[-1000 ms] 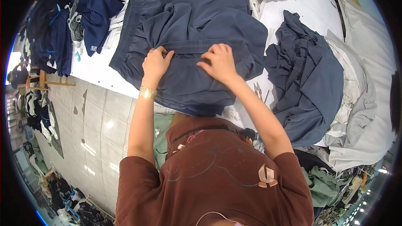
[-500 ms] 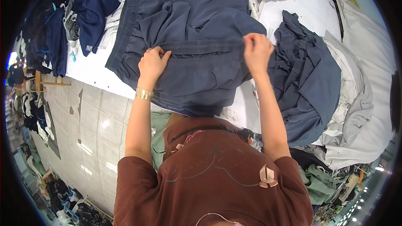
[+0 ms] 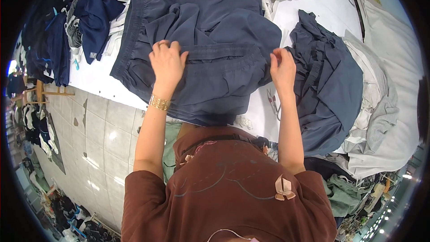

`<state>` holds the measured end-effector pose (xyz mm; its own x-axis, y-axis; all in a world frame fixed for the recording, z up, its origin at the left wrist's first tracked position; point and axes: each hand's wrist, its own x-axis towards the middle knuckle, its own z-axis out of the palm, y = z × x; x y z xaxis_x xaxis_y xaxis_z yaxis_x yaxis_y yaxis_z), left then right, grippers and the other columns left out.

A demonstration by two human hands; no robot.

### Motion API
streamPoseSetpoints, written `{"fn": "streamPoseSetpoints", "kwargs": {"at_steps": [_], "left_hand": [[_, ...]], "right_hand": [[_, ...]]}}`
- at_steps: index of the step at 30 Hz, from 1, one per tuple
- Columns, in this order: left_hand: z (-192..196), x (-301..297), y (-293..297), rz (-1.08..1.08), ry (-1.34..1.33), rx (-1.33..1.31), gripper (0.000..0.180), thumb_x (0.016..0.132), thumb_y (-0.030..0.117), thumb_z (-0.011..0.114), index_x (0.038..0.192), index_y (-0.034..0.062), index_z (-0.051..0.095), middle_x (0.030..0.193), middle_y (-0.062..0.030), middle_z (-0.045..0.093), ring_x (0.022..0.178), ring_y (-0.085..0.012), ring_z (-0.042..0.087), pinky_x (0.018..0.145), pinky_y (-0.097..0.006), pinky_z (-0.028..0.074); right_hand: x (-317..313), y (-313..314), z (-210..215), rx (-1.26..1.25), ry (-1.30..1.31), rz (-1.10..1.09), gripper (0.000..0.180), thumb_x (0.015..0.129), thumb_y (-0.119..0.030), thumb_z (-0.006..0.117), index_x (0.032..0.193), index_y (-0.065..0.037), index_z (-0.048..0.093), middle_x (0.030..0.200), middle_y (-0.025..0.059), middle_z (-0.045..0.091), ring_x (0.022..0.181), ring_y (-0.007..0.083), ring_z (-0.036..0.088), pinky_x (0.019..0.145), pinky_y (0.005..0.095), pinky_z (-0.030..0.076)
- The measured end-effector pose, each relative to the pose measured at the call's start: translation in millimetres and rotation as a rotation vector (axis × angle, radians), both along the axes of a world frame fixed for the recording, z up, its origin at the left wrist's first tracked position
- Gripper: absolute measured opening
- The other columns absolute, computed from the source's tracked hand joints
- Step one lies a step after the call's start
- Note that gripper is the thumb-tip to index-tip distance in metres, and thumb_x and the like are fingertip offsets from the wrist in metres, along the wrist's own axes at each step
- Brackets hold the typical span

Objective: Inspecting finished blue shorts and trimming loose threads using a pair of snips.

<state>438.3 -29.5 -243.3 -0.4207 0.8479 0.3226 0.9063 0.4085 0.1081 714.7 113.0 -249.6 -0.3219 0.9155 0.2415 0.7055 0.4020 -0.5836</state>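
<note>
The blue-grey garment (image 3: 210,83) lies on the white desk (image 3: 260,118), right in front of the person, over more cloth of the same colour. The left hand (image 3: 168,65) rests on the left end of its gathered waistband (image 3: 224,53), open, the fingers bent and the thumb held apart; a gold bracelet (image 3: 159,102) circles that wrist. The right hand (image 3: 283,69) is beside the garment's right edge, fingers curled; from here I can't tell whether it pinches any cloth. Small snips (image 3: 272,101) lie near that wrist, and to the right sits a crumpled blue-grey heap (image 3: 331,85).
</note>
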Motion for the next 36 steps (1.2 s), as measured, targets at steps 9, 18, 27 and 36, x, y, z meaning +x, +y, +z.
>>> {"fn": "streamPoseSetpoints", "kwargs": {"at_steps": [9, 18, 27, 36], "left_hand": [[-21, 30, 54, -0.273, -0.163, 0.020, 0.016, 0.083, 0.024, 0.065, 0.089, 0.0090, 0.063, 0.086, -0.0079, 0.063, 0.085, -0.0260, 0.058, 0.073, -0.040, 0.041], [-11, 24, 51, -0.343, -0.305, -0.072, 0.022, 0.087, 0.025, 0.062, 0.087, 0.0035, 0.066, 0.081, -0.0109, 0.065, 0.084, -0.0291, 0.058, 0.078, -0.042, 0.042], [31, 12, 30, -0.438, -1.048, -0.065, 0.023, 0.091, 0.019, 0.057, 0.090, -0.0038, 0.062, 0.076, -0.0132, 0.060, 0.071, -0.0256, 0.054, 0.070, -0.032, 0.043], [57, 29, 12, -0.430, -0.983, 0.085, 0.020, 0.089, 0.016, 0.061, 0.087, -0.0034, 0.065, 0.071, -0.0112, 0.057, 0.071, -0.0233, 0.053, 0.071, -0.032, 0.042]], "right_hand": [[85, -77, -63, -0.229, -0.323, -0.032, 0.025, 0.081, -0.018, 0.068, 0.093, -0.002, 0.053, 0.081, 0.0178, 0.059, 0.076, 0.0390, 0.059, 0.067, 0.0474, 0.047], [93, -84, -74, -0.449, 0.375, -0.210, 0.032, 0.091, -0.023, 0.061, 0.110, 0.001, 0.054, 0.087, 0.0117, 0.059, 0.069, 0.0253, 0.063, 0.062, 0.0369, 0.051], [16, -53, 29, -0.800, 1.082, 0.186, 0.046, 0.102, -0.041, 0.035, 0.125, -0.005, 0.050, 0.081, 0.0006, 0.055, 0.052, 0.0041, 0.037, 0.044, 0.0182, 0.025], [-78, -70, 42, -0.336, 0.577, 0.278, 0.013, 0.085, -0.013, 0.065, 0.091, -0.002, 0.067, 0.065, 0.0081, 0.063, 0.053, 0.0112, 0.056, 0.051, 0.0255, 0.042]]}}
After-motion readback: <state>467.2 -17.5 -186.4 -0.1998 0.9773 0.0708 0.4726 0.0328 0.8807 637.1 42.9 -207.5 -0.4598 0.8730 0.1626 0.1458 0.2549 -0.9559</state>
